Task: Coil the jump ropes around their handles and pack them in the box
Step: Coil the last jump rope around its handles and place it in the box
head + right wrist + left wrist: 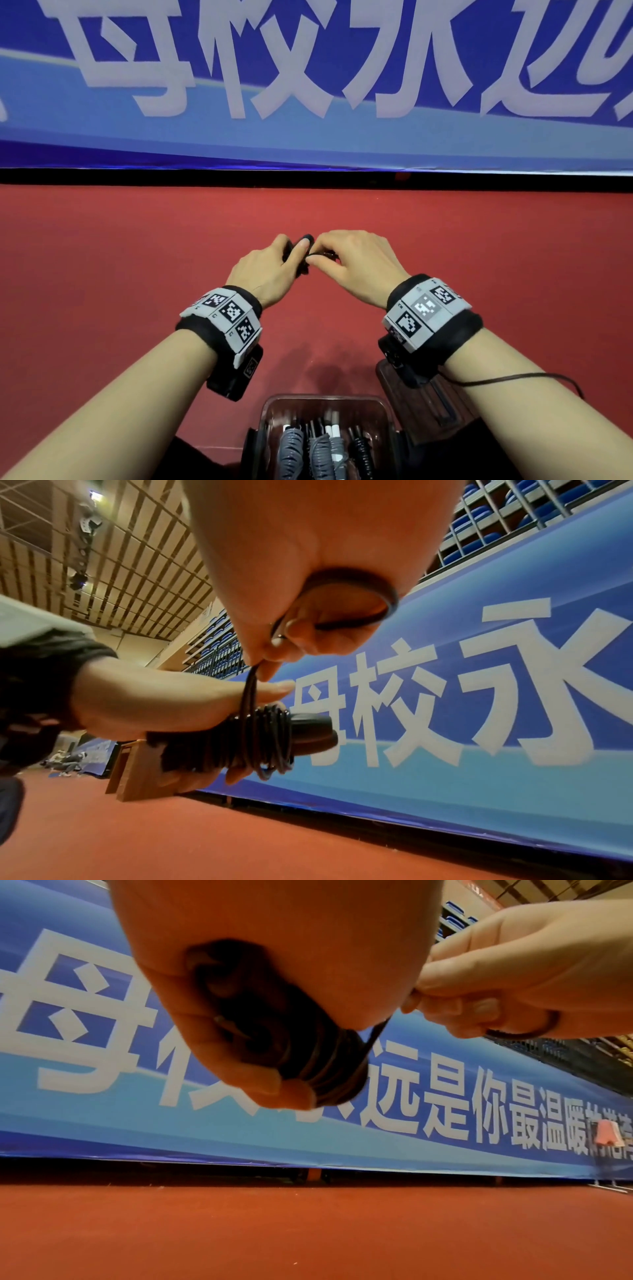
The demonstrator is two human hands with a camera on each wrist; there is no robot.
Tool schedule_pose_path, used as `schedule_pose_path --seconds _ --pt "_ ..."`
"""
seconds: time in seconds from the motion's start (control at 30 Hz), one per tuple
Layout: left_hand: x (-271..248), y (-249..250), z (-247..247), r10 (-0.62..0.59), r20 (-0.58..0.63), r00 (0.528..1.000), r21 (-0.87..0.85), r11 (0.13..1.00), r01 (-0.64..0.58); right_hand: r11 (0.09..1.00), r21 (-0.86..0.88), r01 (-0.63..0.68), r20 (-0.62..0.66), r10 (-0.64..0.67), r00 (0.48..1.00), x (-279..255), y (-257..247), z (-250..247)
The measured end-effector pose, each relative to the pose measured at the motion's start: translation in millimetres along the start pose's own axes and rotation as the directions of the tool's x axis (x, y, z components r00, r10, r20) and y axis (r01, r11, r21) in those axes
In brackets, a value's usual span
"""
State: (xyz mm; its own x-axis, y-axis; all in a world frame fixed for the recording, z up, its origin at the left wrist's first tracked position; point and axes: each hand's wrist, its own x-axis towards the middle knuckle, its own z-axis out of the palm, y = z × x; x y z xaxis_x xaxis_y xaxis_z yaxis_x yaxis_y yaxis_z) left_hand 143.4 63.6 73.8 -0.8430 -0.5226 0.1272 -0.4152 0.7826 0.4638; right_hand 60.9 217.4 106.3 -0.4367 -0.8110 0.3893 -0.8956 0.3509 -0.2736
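Observation:
My left hand (274, 267) grips a pair of black jump-rope handles (308, 734) held side by side, with several turns of thin black rope (267, 737) coiled round them. My right hand (352, 263) is just to the right and pinches the last loop of that rope (356, 601), which runs taut down to the coil. Both hands are raised above the red floor. Below them, at the bottom of the head view, stands a clear plastic box (274, 407) holding several coiled ropes (322, 452), grey and black.
A long blue banner (308, 85) with white characters runs along the far edge of the red floor (137, 240). A dark wooden object (421, 407) lies right of the box, and a black cable (513, 378) trails from my right wristband.

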Motion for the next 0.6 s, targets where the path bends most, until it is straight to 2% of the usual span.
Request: schedule_pose_path --seconds 0.1,0.3,0.4,0.47,0.53,0.6 --pt "-5 7 -3 0.115 0.105 0.988 -0.184 0.978 -0.095 0.999 0.042 -0.007 -0.048 0.009 0.999 1 7 -5" --pt "-20 22 -12 0.237 0.241 0.941 -0.444 0.889 -0.110 0.967 0.250 -0.055 -0.021 0.062 0.998 4 17 -14" --pt "-28 30 -15 0.314 0.263 0.912 -0.443 0.879 -0.175 0.916 0.388 -0.100 0.014 0.102 0.995 4 21 -16" --pt "-29 32 -16 0.320 0.271 0.908 -0.418 0.889 -0.189 0.884 0.448 -0.131 0.055 0.119 0.991 6 24 -18" --pt "-28 32 -14 0.312 0.288 0.905 -0.401 0.898 -0.183 0.825 0.530 -0.199 0.145 0.143 0.979 7 28 -18" --pt "-29 35 -14 0.308 0.305 0.901 -0.397 0.901 -0.173 0.727 0.625 -0.284 0.263 0.146 0.954 7 33 -17"
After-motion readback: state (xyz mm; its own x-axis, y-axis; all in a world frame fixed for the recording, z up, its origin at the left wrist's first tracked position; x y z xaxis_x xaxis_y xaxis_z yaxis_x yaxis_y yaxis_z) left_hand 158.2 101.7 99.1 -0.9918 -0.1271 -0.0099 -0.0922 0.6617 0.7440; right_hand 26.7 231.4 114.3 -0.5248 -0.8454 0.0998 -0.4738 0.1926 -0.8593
